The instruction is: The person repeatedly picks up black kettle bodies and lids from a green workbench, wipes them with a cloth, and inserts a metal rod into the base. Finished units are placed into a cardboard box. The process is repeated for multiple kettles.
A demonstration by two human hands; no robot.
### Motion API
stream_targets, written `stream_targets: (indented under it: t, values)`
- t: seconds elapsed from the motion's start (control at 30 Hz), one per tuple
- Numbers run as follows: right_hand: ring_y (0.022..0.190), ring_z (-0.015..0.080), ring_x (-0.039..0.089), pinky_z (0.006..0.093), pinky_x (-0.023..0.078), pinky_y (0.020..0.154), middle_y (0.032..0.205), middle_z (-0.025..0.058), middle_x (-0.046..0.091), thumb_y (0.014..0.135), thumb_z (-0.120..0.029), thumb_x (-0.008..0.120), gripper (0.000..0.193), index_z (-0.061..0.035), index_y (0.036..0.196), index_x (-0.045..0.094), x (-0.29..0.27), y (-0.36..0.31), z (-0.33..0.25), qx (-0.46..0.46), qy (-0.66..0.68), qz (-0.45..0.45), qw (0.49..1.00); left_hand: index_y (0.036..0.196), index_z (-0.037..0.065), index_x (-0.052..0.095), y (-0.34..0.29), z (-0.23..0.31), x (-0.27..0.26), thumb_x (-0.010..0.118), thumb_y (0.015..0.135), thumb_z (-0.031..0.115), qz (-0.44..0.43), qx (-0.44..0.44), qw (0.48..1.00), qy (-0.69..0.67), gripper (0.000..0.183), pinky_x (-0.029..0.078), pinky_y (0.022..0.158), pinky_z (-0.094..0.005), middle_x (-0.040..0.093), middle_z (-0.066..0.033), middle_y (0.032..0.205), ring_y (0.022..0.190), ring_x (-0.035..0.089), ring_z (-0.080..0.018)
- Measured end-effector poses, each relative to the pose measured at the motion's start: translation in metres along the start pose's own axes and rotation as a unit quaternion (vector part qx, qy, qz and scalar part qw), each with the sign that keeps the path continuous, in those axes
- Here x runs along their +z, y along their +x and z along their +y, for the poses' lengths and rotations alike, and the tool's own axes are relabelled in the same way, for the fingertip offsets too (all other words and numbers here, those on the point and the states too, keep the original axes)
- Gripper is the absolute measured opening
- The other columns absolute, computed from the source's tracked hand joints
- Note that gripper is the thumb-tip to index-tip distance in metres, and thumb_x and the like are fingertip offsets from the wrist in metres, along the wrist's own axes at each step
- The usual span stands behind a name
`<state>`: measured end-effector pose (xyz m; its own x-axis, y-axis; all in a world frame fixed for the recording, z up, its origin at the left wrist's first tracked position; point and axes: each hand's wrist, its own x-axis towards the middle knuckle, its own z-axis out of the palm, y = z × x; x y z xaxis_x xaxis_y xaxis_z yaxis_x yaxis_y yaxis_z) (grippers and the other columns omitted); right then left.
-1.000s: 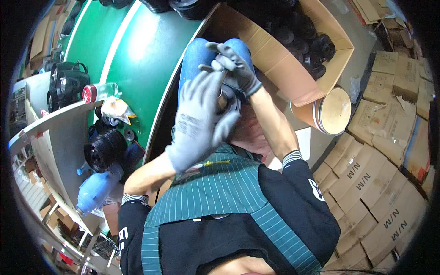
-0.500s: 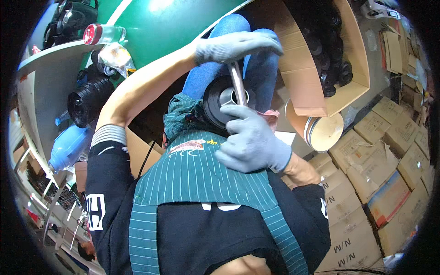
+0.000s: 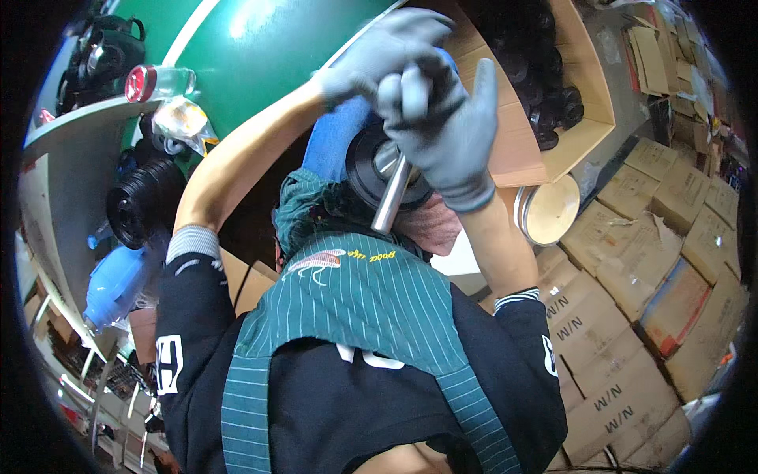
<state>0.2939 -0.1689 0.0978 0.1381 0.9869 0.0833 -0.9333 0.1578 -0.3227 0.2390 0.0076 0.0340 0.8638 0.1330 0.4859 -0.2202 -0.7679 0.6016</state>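
Head view: compared with half a second ago, the polished silver metal rod [image 3: 391, 201] has swung round; its lower end now points at the green pinstriped apron [image 3: 363, 292], clear of both hands. The grey-gloved right hand [image 3: 446, 134] has moved up beside the grey-gloved left hand [image 3: 383, 63], which suggests that the work is now at the rod's far end.

Right fingers: one stretched out, the others curled; whether they pinch the rod is hidden. Left fingers: extended, blurred and overlapped by the right hand; grip cannot be told.

Position: the round black disc [image 3: 359, 170] lies over the lap, with the rod crossing it.

Count: two hands, one rod, one disc, one clear red-lidded jar [image 3: 170, 83] beside the green desk [image 3: 268, 47], one translucent blue bottle [image 3: 114, 288], one brown cardboard box [image 3: 592, 110]. The black parts [image 3: 545, 110] inside it are too dark to count.
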Motion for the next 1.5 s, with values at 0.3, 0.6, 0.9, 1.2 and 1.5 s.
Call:
stream_targets:
  t: [0.3, 0.6, 0.9, 1.2, 1.5]
  values:
    - [0.163, 0.0407, 0.024, 0.0612, 0.010, 0.132, 0.171, 0.0276, 0.031, 0.104, -0.080, 0.016, 0.101, -0.0069, 0.174, 0.007, -0.012, 0.014, 0.014, -0.037, 0.025, 0.181, 0.982, 0.091, 0.004, 0.075, 0.015, 0.215, -0.098, 0.068, 0.099, 0.046, -0.397, -0.208, 0.854, 0.266, 0.043, 0.057, 0.063, -0.0465, 0.074, -0.0186, 0.080, 0.074, 0.076, -0.0353]
    - [0.142, 0.0434, 0.047, 0.0531, 0.024, 0.128, 0.149, 0.0317, 0.056, 0.096, -0.085, 0.026, 0.115, -0.0037, 0.174, 0.005, 0.000, 0.016, 0.017, -0.021, -0.044, 0.218, 0.975, 0.085, 0.010, 0.081, -0.016, 0.225, -0.015, 0.067, 0.096, 0.042, -0.315, -0.293, 0.832, 0.351, 0.037, 0.059, 0.060, -0.0454, 0.077, -0.0172, 0.082, 0.074, 0.078, -0.0318]
    - [0.149, 0.0369, 0.048, 0.0571, 0.031, 0.126, 0.154, 0.0224, 0.057, 0.105, -0.076, 0.026, 0.091, -0.0082, 0.165, 0.036, -0.012, 0.009, 0.000, -0.056, 0.016, 0.175, 0.983, 0.081, 0.012, 0.079, -0.026, 0.201, 0.004, 0.069, 0.095, 0.061, -0.238, -0.323, 0.797, 0.452, 0.051, 0.058, 0.055, -0.0453, 0.076, -0.0141, 0.073, 0.067, 0.078, -0.0318]
    - [0.132, 0.0347, 0.062, 0.0492, 0.050, 0.115, 0.145, 0.0237, 0.058, 0.106, -0.058, 0.059, 0.082, -0.0023, 0.163, 0.038, -0.070, -0.020, 0.018, -0.029, -0.047, 0.217, 0.975, 0.080, 0.005, 0.074, -0.051, 0.217, -0.033, 0.071, 0.092, 0.069, -0.209, -0.334, 0.813, 0.428, 0.066, 0.059, 0.053, -0.0427, 0.072, -0.0156, 0.065, 0.063, 0.077, -0.0314]
    - [0.068, 0.0110, 0.046, 0.0309, 0.043, 0.079, 0.080, -0.0051, 0.049, 0.114, -0.023, 0.044, 0.019, -0.0165, 0.102, 0.058, -0.146, -0.002, 0.038, -0.043, 0.169, -0.096, 0.980, 0.077, 0.004, 0.071, -0.053, 0.205, -0.040, 0.068, 0.098, 0.063, -0.241, -0.267, 0.865, 0.351, 0.063, 0.058, 0.052, -0.0433, 0.068, -0.0159, 0.060, 0.058, 0.074, -0.0314]
